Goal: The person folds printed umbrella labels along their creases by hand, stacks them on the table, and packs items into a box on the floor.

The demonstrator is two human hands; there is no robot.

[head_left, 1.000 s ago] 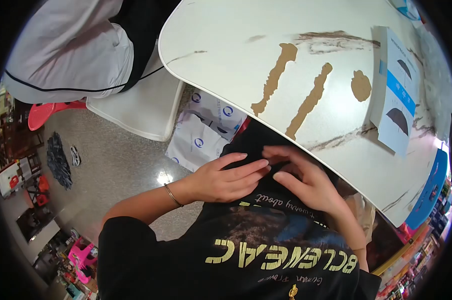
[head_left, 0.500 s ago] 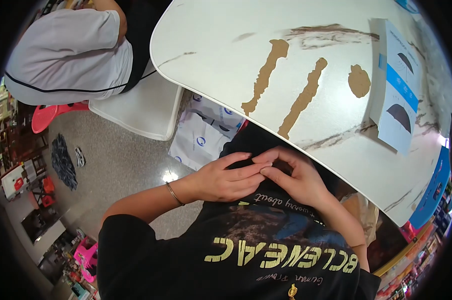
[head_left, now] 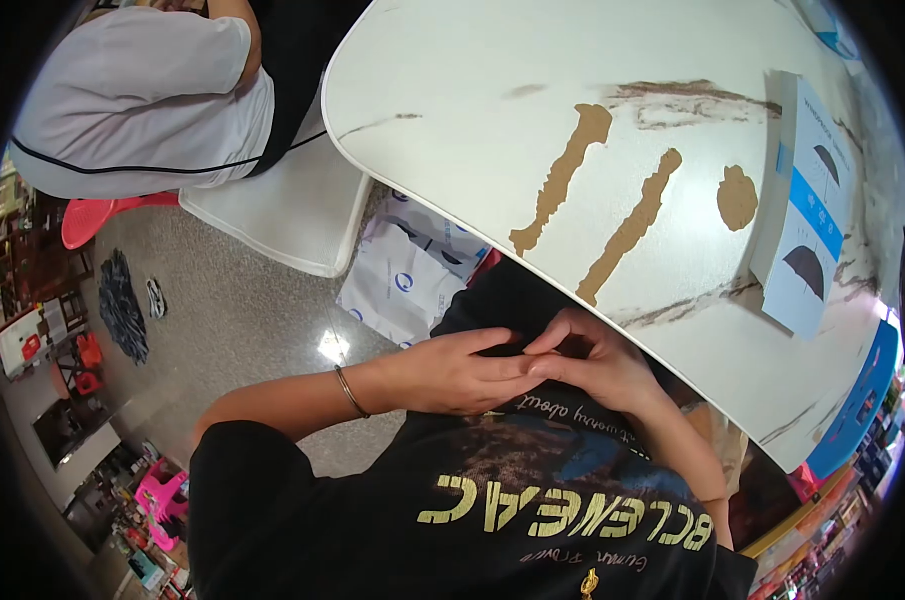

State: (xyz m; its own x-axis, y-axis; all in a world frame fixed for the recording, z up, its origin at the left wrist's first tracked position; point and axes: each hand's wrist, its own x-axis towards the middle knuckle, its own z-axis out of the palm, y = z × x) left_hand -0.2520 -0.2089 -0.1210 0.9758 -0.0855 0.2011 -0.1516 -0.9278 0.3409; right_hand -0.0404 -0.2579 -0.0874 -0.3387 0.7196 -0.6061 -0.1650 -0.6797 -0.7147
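Observation:
My left hand (head_left: pixel 463 370), with a thin bracelet at the wrist, lies across my lap with its fingers stretched to the right. The thumb and forefinger of my right hand (head_left: pixel 603 372) pinch around the left fingertips. No separate object shows between the hands, though anything small there would be hidden. Both are close to my black printed shirt (head_left: pixel 563 500) and just below the edge of the white marbled table (head_left: pixel 453 130). On that table lie two long ragged brown paper strips (head_left: pixel 563 180) (head_left: pixel 633 225) and a rounded brown piece (head_left: pixel 737 198).
An umbrella box (head_left: pixel 803 210) lies toward the table's right side. A person in a white shirt (head_left: pixel 143 100) sits at upper left by a white stool (head_left: pixel 283 220). Printed white packaging (head_left: pixel 403 280) rests under the table edge. Dark cloth (head_left: pixel 123 305) lies on the floor.
The table and the brown pieces have shifted right and down in the picture. My hands sit slightly lower, still touching at the fingertips, with the left fingers a little straighter.

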